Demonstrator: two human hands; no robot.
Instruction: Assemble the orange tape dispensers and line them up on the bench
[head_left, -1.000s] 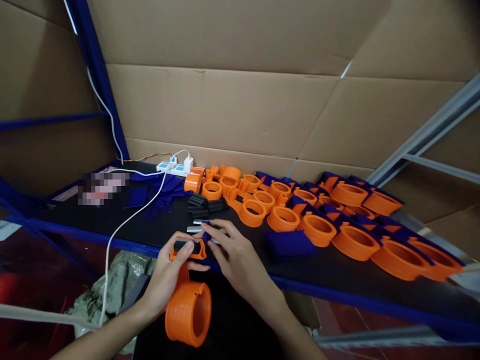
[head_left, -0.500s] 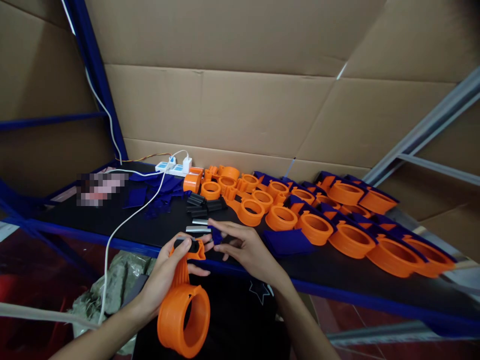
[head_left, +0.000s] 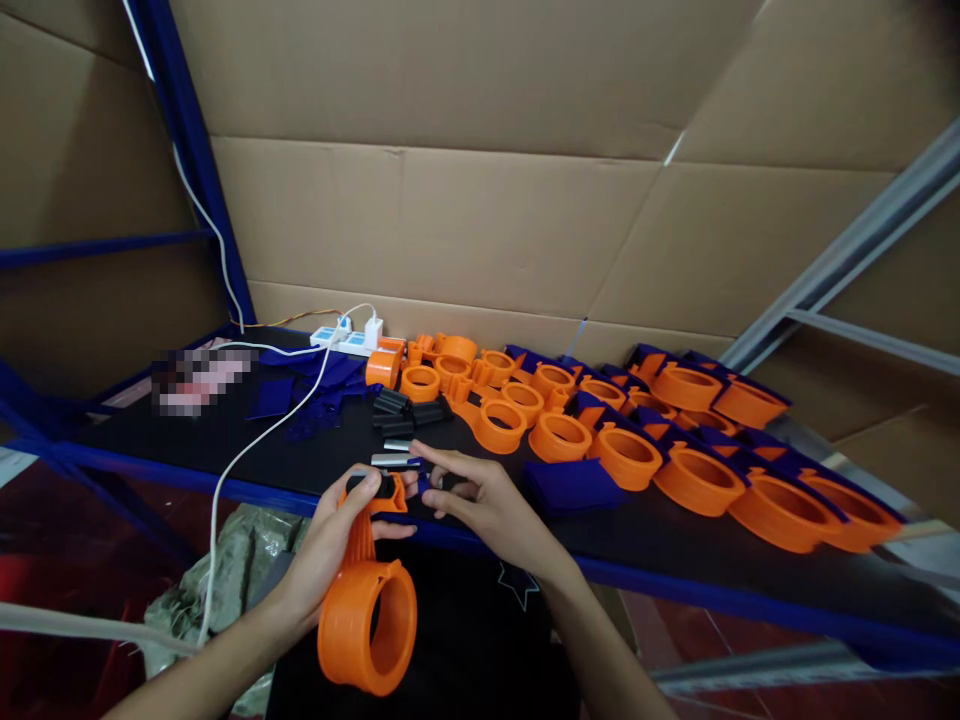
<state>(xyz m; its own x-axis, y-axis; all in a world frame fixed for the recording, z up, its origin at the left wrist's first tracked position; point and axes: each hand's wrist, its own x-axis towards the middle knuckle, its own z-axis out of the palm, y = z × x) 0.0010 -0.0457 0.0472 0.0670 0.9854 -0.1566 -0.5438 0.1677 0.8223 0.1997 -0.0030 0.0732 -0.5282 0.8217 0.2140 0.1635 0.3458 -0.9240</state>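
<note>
My left hand [head_left: 324, 555] is closed round the stem of an orange ring-shaped part [head_left: 366, 625], its ring hanging below the shelf edge. The thumb presses a black block [head_left: 373, 487] set in the part's top bracket. My right hand [head_left: 472, 503] is just right of that bracket, fingers curled in a pinch on a small dark blue piece [head_left: 424, 482]. Two short metal cylinders [head_left: 395, 461] lie on the shelf right behind the hands.
The black shelf [head_left: 225, 440] carries many orange rings [head_left: 627, 456] with dark blue pieces [head_left: 568, 484] at right, black blocks [head_left: 405, 410] at centre, and a white power strip [head_left: 349, 335] with a white cable [head_left: 247, 450]. Cardboard walls stand behind. A grey-green bag [head_left: 240, 570] lies below left.
My right hand has curled its fingers and drawn the blue piece toward the bracket. The orange part has turned slightly in my left hand.
</note>
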